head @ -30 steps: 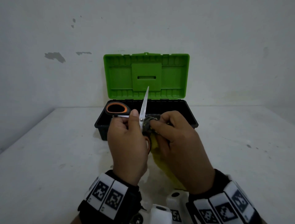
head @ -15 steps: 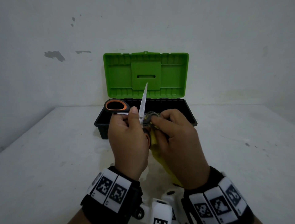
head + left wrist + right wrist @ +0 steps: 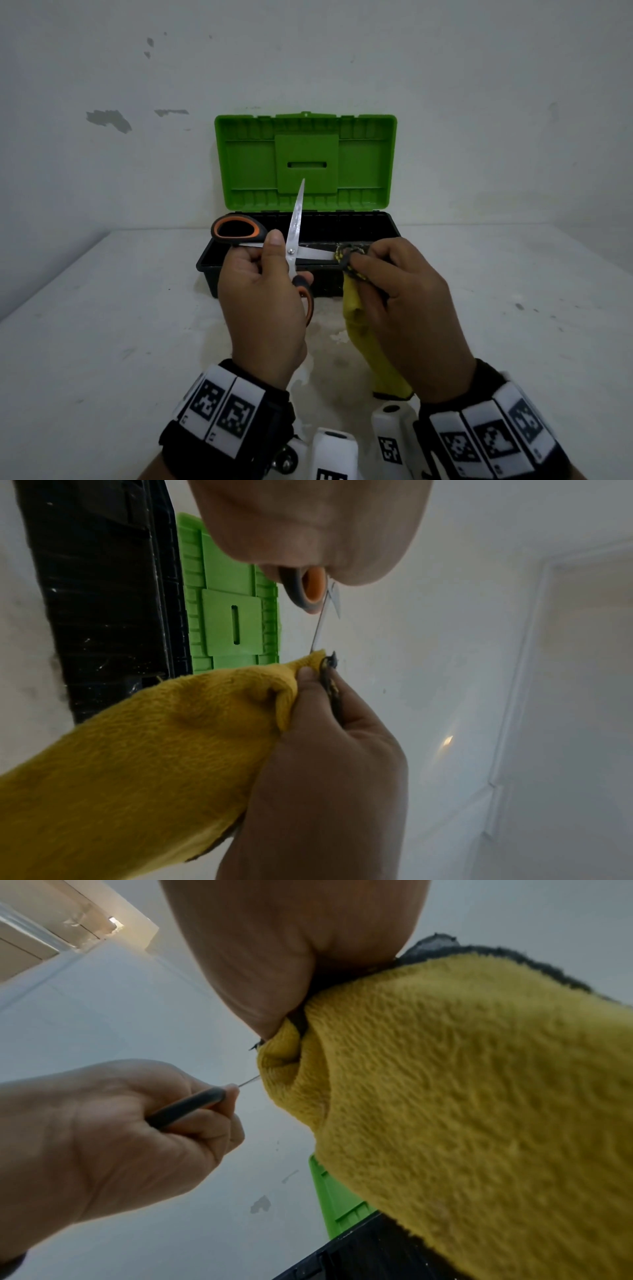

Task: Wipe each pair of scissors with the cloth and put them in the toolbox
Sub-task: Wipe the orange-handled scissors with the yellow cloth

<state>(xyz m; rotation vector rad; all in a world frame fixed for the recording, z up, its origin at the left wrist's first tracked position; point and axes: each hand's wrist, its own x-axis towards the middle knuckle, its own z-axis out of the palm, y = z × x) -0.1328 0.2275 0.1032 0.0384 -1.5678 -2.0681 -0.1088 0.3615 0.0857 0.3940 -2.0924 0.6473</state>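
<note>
A pair of scissors with black and orange handles is spread wide: one blade points up, the other lies level to the right. My left hand grips the handles, thumb near the pivot. My right hand pinches a yellow cloth with a dark edge round the level blade, near its tip. The black toolbox stands just behind, its green lid upright. In the left wrist view the cloth covers the blade end below the orange handle. In the right wrist view the cloth hides the blade tip.
The toolbox sits on a white table against a pale wall. The free end of the cloth hangs down to the table between my wrists. Bare table lies to the left and right of the box.
My right hand has slid the cloth to the right along the level blade, away from the pivot. The left hand holds the scissors in about the same place.
</note>
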